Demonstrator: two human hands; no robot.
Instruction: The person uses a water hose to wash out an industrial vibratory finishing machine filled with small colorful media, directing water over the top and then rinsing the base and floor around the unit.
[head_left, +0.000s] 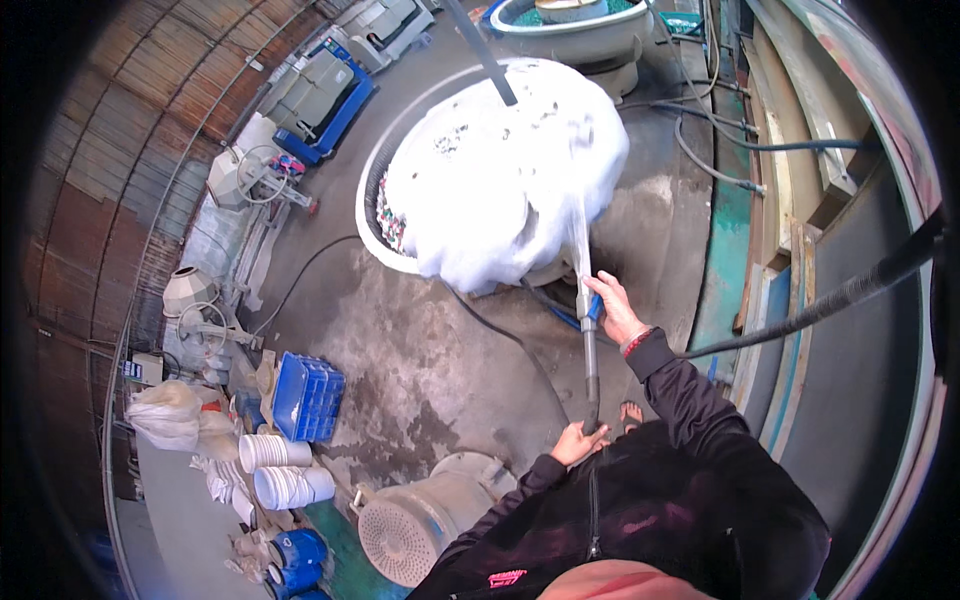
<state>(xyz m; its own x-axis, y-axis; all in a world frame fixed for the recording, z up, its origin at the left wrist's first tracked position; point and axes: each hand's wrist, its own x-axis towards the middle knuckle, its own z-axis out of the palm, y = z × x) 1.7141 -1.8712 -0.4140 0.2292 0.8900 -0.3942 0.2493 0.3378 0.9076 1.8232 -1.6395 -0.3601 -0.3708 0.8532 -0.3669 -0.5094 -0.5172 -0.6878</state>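
A grey hose pipe with a blue valve lever runs up from in front of my body toward a large round tub. My right hand is closed on its upper part, beside the lever. Lower down, my left hand grips the dark lower end of the pipe; part of that grip is hidden. From the pipe's tip a pale streak, like a water jet, reaches into thick white foam. The foam heaps over the tub's near and right rim. Small multicoloured pieces show at the tub's left inner wall.
Another tub stands at the far side. A perforated drum lies near my left arm. Blue crates, white buckets and polygonal tumblers line the left. Hoses cross the wet floor; boards lean at right.
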